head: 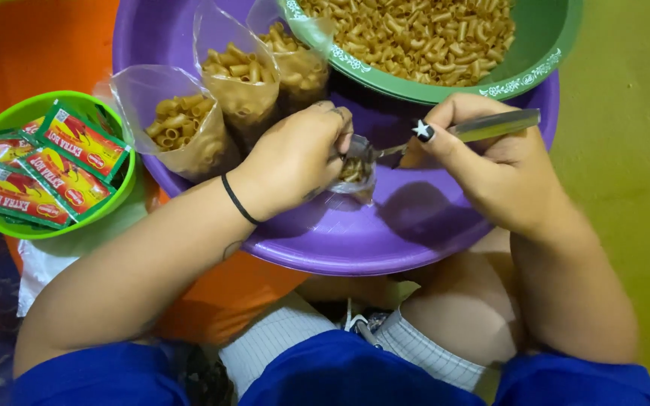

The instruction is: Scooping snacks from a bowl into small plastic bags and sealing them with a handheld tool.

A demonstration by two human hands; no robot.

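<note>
My left hand (295, 154) grips a small clear plastic bag (356, 170) that holds a little dry macaroni, over the purple basin (355, 240). My right hand (483, 162) holds a spoon (483, 128) by its translucent handle, its bowl end at the mouth of the small bag. A green bowl (543, 45) full of dry macaroni sits on the basin's far side. Three filled clear bags of macaroni (182, 124) lean inside the basin at its left.
A bright green bowl (118, 192) at the left holds several red and green sauce sachets (47, 165). An orange surface lies under the basin, a yellow-green floor (626, 165) to the right. My knees and blue shorts are at the bottom.
</note>
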